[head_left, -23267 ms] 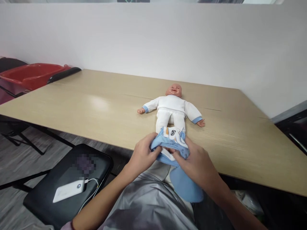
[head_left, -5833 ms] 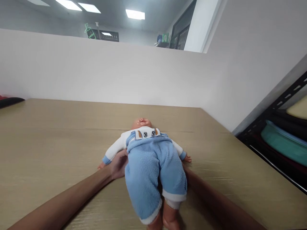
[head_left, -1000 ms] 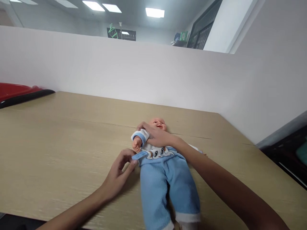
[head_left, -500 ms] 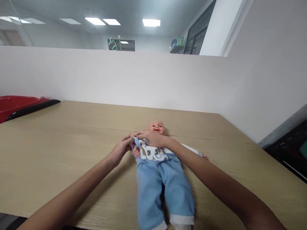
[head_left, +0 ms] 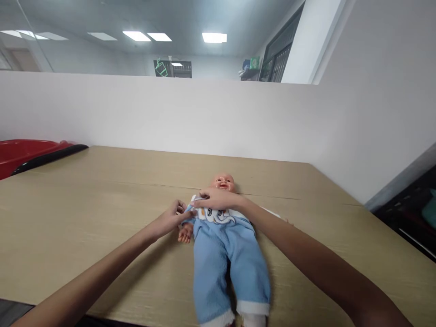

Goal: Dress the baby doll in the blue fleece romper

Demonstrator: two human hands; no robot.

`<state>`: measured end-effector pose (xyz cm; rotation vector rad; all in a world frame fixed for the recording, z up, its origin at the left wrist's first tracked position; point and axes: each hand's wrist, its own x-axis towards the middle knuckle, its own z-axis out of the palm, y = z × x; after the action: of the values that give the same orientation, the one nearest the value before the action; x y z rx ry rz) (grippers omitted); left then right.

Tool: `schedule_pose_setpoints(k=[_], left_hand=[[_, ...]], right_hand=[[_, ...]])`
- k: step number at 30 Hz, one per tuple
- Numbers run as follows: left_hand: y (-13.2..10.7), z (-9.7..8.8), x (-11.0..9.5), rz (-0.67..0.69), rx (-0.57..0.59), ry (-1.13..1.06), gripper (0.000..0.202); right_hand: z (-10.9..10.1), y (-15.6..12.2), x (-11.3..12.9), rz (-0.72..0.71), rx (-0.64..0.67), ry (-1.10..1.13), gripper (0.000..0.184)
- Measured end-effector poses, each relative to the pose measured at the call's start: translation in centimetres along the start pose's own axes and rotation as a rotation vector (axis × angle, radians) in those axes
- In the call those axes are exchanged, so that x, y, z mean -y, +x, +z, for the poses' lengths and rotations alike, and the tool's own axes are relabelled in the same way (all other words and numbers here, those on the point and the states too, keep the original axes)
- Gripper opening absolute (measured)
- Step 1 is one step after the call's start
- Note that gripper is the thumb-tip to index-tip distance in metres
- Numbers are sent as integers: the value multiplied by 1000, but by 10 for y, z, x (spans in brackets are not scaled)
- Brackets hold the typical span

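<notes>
A baby doll (head_left: 224, 181) lies on its back on the table, its head away from me. It wears a white shirt (head_left: 217, 216) with a printed animal face and blue sleeves, and fluffy blue trousers (head_left: 214, 259) with white cuffs. My left hand (head_left: 172, 219) closes its thumb and fingers on the sleeve (head_left: 189, 220) at the doll's left-side arm in view. From that sleeve the doll's small hand (head_left: 185, 232) sticks out. My right hand (head_left: 220, 199) lies across the chest, its fingertips pinching the same sleeve near the shoulder. My right wrist partly covers the shirt.
The wooden table (head_left: 102, 218) stretches to a white wall (head_left: 190, 118) with a window above it. At the far left stands a red basin-like thing (head_left: 27, 152) with a black edge. A dark object (head_left: 408, 218) stands beyond the table's right edge.
The sleeve now reaches farther down the doll's arm, and the doll's hand shows lower, outside it. My left hand has shifted slightly left and down; my right fingers stay near the shoulder.
</notes>
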<state>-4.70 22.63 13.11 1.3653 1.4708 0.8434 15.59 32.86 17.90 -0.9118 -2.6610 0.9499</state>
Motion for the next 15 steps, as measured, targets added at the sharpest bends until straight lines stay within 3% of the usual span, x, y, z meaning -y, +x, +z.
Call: schedule_pose_setpoints(k=[3,6,8,15], left_hand=[[-12,3,6,10,120,-1,62],[-19,6,12,24,158,7,56],[-22,7,14,50,134,98,51],[-35,18,12,258,-77,509,43]], right_hand=[[11,-2,12,94,-127,-155,14],[19,-5,22,125,-148,-232,31],[23,-8,29,114,-133,-272,34],[29,-7,43,50,-177,-417,21]])
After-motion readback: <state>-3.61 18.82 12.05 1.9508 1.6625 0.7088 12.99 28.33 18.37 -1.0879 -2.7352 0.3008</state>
